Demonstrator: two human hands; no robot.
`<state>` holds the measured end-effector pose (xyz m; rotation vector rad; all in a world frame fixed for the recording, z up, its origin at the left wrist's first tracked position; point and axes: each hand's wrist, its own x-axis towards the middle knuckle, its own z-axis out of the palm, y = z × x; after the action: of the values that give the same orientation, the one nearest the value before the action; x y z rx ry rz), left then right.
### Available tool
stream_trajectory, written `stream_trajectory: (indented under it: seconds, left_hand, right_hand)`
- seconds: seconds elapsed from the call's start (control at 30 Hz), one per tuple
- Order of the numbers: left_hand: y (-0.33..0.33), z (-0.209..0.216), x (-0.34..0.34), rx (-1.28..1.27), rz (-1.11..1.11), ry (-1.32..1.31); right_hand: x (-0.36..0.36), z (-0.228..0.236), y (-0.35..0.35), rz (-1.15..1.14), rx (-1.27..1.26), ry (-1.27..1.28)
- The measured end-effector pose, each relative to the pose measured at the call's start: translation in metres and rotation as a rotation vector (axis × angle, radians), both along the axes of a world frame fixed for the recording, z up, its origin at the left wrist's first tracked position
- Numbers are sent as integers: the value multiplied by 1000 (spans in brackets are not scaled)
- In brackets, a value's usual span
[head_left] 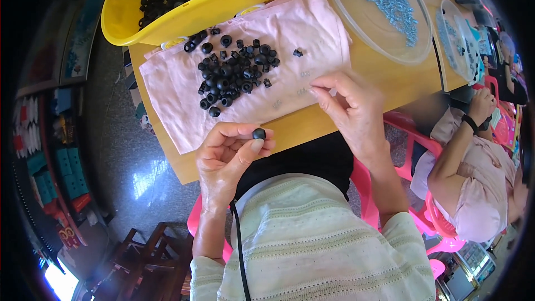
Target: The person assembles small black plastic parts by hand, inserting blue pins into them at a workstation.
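A small round black plastic piece (258,134) is pinched between the thumb and fingers of my left hand (225,153), just off the table's near edge. My right hand (351,106) hovers over the right part of the pink cloth (320,22), thumb and forefinger almost together. Anything between those fingertips is too small to make out. Close to them, tiny greyish pieces (301,92) lie in little groups on the cloth. Left of these spreads a loose pile of black plastic pieces (225,75), some round with holes, some small and knobbed. One small black piece (298,52) lies apart.
Behind the cloth stands a yellow basin (195,17) full of black parts. A clear round lid (356,30) at the far right carries light blue small pieces (384,0). Another person (468,173) sits to the right by pink chairs (409,128). Shelves (56,167) line the left.
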<state>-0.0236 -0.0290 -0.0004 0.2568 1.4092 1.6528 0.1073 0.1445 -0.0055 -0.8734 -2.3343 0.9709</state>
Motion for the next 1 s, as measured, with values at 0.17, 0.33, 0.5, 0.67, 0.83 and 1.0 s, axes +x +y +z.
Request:
stream_trajectory:
  seconds: [0.17, 0.33, 0.5, 0.67, 0.83, 1.0]
  left_hand:
    - [-8, -8, -1, 91, -51, -38]
    - [-8, -6, 1, 69, -38, -23]
    - [-7, -10, 0, 197, -9, -208]
    - [-8, -11, 1, 202, -21, -227]
    - [-9, -8, 3, 154, -17, -127]
    - [-9, -5, 1, 170, -49, -139]
  right_hand:
    - [-4, -14, -12, -48, -41, 116]
    - [-3, -17, -10, 6, 30, 93]
    - [-4, 23, -27, 129, -164, 181]
    - [-10, 25, -45, 208, -118, 306]
    - [-7, 25, -43, 295, 55, 232]
    - [-5, 19, -45, 319, 81, 261]
